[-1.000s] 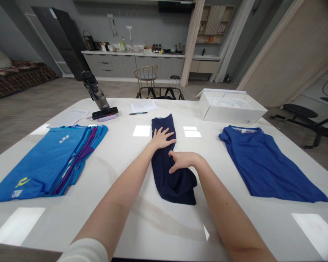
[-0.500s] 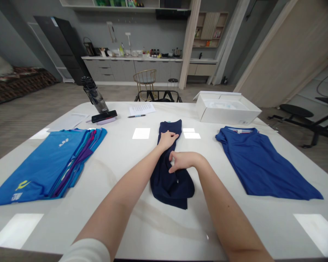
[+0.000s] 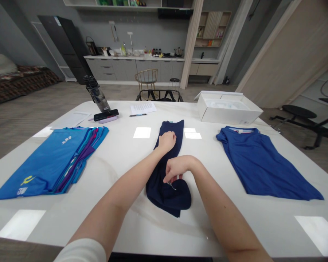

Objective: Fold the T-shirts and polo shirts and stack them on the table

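Note:
A navy blue garment [image 3: 166, 198] lies in the middle of the table, folded into a long narrow shape with its near end bunched and rounded. My left hand [image 3: 168, 141] rests on its upper part, fingers curled down against the cloth. Lower on the garment, my right hand [image 3: 175, 168] bends over it with thumb and fingers pinched together at the fabric. A thin white strip [image 3: 171, 186], perhaps a label, shows just below those fingertips. Part of the cloth is hidden under both hands.
Stacked blue and purple shirts [image 3: 54, 156] lie at left, and a blue T-shirt [image 3: 262, 160] lies flat at right. Along the far side are a phone [image 3: 106, 115], a pen [image 3: 138, 115], printed paper [image 3: 143, 107] and an open white box [image 3: 229, 109]. The white table [image 3: 120, 153] has an edge near me.
My right hand has moved down a little and its thumb and fingers have closed at the cloth. My left hand has curled its fingers, and the garment's near end has shifted slightly towards me.

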Motion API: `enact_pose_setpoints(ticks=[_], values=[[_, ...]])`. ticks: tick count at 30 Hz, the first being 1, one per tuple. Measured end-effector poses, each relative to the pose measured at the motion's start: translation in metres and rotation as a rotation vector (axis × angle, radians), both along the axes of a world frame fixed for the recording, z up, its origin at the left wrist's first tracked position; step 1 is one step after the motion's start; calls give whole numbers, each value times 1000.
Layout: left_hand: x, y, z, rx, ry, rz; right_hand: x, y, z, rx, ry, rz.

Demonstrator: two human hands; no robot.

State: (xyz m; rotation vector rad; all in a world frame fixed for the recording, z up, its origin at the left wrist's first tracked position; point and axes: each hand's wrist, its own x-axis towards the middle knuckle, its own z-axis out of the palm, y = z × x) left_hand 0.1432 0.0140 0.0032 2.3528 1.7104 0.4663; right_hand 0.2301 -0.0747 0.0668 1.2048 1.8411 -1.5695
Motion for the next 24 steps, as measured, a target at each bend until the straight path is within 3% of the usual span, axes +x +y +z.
enact_pose_setpoints(ticks=[4,8,12,15,19,21,24], values=[[4,-1,-3,55,81,-104,33,16,1,91,-34,-205],[16,3,-7,-47,82,-126,63,35,-7,341,-74,-338],[13,14,-5,-101,-316,-71,82,55,-30,703,-32,-523],[-3,18,2,-189,-790,-37,87,67,-53,803,-21,-715],[-28,11,7,-492,-1349,41,76,72,-67,763,142,-864],[-36,8,6,-584,-1466,98,66,70,-65,612,343,-974],[-39,6,-1,-632,-1484,169,51,64,-59,352,596,-1092]])
